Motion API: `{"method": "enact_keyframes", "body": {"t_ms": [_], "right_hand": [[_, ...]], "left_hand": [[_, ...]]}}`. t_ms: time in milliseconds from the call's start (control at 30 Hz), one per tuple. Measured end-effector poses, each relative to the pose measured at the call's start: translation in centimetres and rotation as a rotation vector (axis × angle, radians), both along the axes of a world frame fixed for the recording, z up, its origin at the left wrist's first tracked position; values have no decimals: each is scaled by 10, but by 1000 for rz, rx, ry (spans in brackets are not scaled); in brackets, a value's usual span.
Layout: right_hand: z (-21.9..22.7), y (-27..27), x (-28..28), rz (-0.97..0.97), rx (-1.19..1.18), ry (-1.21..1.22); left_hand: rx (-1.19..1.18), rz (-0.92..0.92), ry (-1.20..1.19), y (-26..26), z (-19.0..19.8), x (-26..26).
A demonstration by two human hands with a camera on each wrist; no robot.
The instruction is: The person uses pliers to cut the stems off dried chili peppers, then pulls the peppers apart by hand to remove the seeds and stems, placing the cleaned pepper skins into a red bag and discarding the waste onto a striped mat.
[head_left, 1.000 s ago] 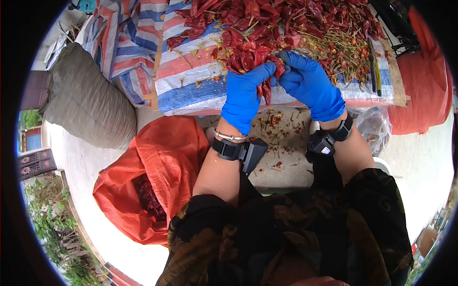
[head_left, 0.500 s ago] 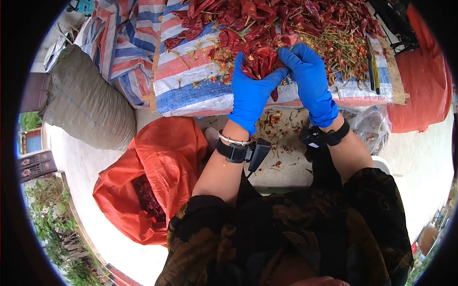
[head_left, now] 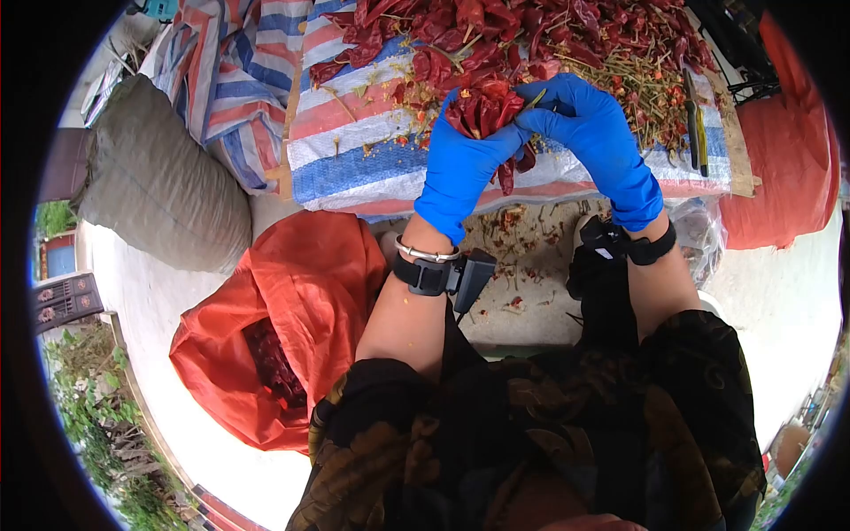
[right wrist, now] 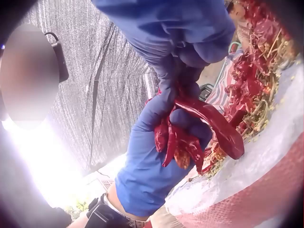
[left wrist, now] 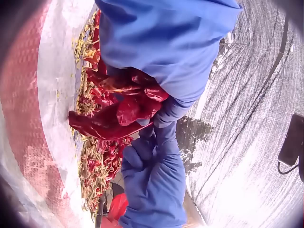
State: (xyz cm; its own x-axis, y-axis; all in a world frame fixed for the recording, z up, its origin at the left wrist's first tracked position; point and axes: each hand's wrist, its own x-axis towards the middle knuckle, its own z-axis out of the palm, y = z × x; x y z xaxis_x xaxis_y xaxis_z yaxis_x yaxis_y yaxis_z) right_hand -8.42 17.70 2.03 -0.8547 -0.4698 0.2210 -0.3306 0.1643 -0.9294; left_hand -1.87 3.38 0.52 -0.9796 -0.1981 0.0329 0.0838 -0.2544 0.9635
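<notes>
Both hands wear blue gloves and meet above the near edge of a striped woven sheet (head_left: 354, 177). My left hand (head_left: 465, 168) grips a bunch of dried red chili peppers (head_left: 482, 108), their bodies fanning out above the fingers and some hanging below. Close against it, my right hand (head_left: 593, 133) pinches a greenish chili stem (head_left: 537, 97) between thumb and fingers. In the right wrist view, one long chili pepper (right wrist: 213, 123) sticks out beside the joined fingertips. The left wrist view has the bunch partly hidden under the left glove.
A heap of dried chilies (head_left: 602, 35) covers the far part of the sheet, with loose stems (head_left: 642, 88) at its right. A yellow-and-black tool (head_left: 697, 133) lies by the right edge. An open orange sack (head_left: 310, 274) of chilies stands at left, near a full grey sack (head_left: 168, 177).
The right hand has drawn slightly right, its wrist swinging outward, and a greenish stem now shows at its fingertips. The left hand keeps its hold on the bunch, now turned upward.
</notes>
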Motion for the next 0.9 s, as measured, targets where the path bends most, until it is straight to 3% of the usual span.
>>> {"method": "enact_keyframes", "body": {"t_ms": [67,133,267,333,367,433,667,733,767,833,867,900], "right_hand": [[0,2,0,57,10,-89],[0,-1,3,-26,97,155],[-3,-3,6,-65,87,195],[-3,-3,6,21,-160,-249],[-5,-2,5,20,-160,-250],[-13,1,1,151,-454,-712],[-36,4,-7,249,-708,-1128],[-41,4,-12,404,-878,-1433],[-41,5,-12,403,-878,-1433],[-26,3,-8,330,-833,-1198],[-20,3,-11,337,-832,-1191],[-14,5,-14,140,-604,-820]], "left_hand": [[23,-9,5,1,-4,0],[46,-21,10,1,-10,0],[-57,13,28,1,-14,2],[-58,37,29,2,-14,3],[-28,37,27,2,-16,3],[0,31,23,4,-15,4],[10,-6,35,8,-8,8],[82,-28,62,9,-8,8],[115,-25,29,8,-8,8],[145,-20,1,7,-10,5],[230,58,25,5,-15,1],[315,136,49,4,-18,-1]]}}
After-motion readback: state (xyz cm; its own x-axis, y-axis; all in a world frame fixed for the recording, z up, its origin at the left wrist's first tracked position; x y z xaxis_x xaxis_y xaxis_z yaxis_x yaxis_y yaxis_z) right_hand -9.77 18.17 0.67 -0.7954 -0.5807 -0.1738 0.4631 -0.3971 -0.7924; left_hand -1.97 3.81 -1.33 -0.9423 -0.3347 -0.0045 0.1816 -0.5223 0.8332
